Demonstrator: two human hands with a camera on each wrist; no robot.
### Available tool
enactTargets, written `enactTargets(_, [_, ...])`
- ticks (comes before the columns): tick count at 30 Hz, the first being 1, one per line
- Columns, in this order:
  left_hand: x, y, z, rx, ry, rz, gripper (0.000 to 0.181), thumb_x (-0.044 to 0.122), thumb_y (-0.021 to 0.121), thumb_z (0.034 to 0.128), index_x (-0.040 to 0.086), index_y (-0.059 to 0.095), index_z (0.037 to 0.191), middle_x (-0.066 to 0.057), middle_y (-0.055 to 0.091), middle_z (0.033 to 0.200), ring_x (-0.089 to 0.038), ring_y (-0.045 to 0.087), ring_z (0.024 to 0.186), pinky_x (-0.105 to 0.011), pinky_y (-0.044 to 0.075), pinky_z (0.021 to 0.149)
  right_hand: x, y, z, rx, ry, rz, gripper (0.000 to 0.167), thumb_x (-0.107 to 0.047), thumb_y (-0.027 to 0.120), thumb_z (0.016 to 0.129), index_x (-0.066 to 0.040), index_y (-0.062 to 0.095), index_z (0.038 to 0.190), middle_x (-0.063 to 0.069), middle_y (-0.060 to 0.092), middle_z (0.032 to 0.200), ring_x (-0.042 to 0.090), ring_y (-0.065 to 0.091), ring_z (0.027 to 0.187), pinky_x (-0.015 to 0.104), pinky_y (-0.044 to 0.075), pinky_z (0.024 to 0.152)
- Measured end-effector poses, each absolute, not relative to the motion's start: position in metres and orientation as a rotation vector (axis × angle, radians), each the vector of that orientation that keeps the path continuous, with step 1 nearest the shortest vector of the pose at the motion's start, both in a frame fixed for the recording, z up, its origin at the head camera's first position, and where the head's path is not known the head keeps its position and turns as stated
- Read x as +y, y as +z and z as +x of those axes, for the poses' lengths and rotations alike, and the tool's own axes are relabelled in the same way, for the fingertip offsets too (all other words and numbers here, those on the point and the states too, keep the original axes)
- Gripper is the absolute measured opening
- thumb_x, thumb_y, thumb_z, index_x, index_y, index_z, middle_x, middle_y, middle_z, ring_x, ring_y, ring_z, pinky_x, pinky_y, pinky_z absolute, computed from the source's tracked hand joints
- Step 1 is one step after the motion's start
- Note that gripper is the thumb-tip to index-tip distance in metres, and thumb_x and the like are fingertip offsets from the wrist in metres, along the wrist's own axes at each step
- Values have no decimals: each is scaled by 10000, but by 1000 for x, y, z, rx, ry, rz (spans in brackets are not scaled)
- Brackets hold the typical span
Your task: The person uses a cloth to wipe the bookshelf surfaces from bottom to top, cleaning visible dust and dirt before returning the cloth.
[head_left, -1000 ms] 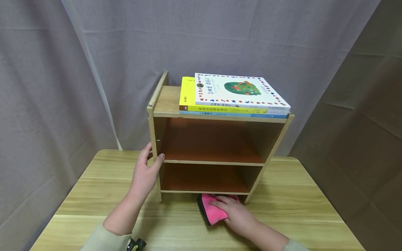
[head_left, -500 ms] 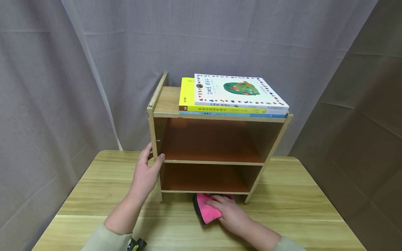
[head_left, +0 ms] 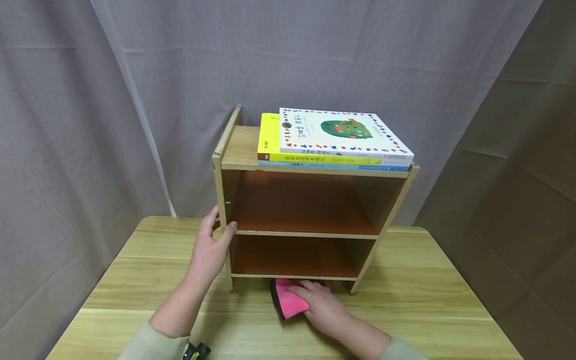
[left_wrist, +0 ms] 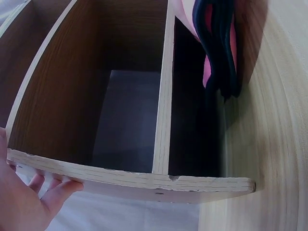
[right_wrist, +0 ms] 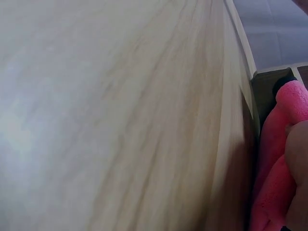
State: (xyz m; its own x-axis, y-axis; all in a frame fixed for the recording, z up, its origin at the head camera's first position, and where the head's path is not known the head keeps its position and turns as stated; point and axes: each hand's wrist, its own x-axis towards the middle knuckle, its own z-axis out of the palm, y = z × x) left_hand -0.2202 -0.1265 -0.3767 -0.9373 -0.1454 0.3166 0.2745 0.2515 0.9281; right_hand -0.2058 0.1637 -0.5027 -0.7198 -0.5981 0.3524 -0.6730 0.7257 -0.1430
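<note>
A wooden shelf unit (head_left: 306, 234) stands on the table, its left side panel gripped by my left hand (head_left: 209, 252), thumb at the front edge and fingers round the outer face. The left wrist view shows that hand (left_wrist: 24, 202) at the panel too. Under the lowest board, my right hand (head_left: 326, 307) holds a pink cloth (head_left: 290, 301) with a dark edge against the tabletop; part of the cloth is hidden beneath the shelf. In the right wrist view the pink cloth (right_wrist: 275, 163) lies bunched under the hand (right_wrist: 298, 159).
On the shelf's top board lie stacked books: a white one (head_left: 310, 135) with a green picture, a yellow one (head_left: 269, 135) and a blue one (head_left: 310, 164) beneath. Grey curtains (head_left: 180, 75) hang behind the wooden table (head_left: 148, 265). A dark wrist device (head_left: 196, 351) sits at the left sleeve.
My right hand and the pink cloth have slid left along the front underside of the shelf. The left hand has kept its place on the side panel.
</note>
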Motion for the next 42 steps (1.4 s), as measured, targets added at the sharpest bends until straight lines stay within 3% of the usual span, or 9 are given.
enactTargets(9, [-127, -376, -220, -2197, -1749, -124, 511, 335, 602, 992, 321, 437, 1476, -25, 433, 1433, -286, 434, 1291, -516, 466, 966, 152, -505, -207, -2697, 409, 971, 460, -197, 701, 860, -261, 622, 1309, 18, 626, 1263, 260, 615, 1094, 531, 504, 867])
enactTargets(17, [-128, -378, -222, -2202, -1712, -120, 518, 330, 608, 988, 310, 439, 1477, -34, 443, 1422, -291, 452, 1281, -513, 466, 961, 143, -504, -206, -2786, 418, 924, 447, -336, 639, 942, -232, 586, 1374, 59, 592, 1344, 305, 586, 1173, 589, 441, 975])
enactTargets(30, [-129, -378, -222, -2211, -1715, -114, 541, 328, 618, 982, 309, 424, 1487, -31, 434, 1432, -289, 448, 1289, -514, 474, 960, 128, -503, -204, -2909, 559, 875, 601, -577, 344, 1027, -165, 568, 1404, 84, 567, 1392, 352, 501, 1289, 625, 376, 1026])
enactTargets(36, [-128, -377, -222, -2208, -1714, -114, 546, 319, 619, 981, 303, 423, 1490, -35, 434, 1434, -291, 448, 1287, -517, 473, 962, 115, -500, -201, -2957, 638, 843, 640, -600, 282, 1027, -180, 546, 1431, 121, 545, 1407, 370, 484, 1294, 648, 333, 1046])
enactTargets(42, [-128, -377, -222, -2197, -1713, -117, 543, 308, 619, 981, 294, 427, 1489, -41, 437, 1430, -294, 447, 1285, -511, 470, 966, 106, -500, -199, -2933, 623, 827, 580, -545, 309, 1046, -166, 591, 1382, 75, 585, 1331, 323, 536, 1199, 591, 380, 1011])
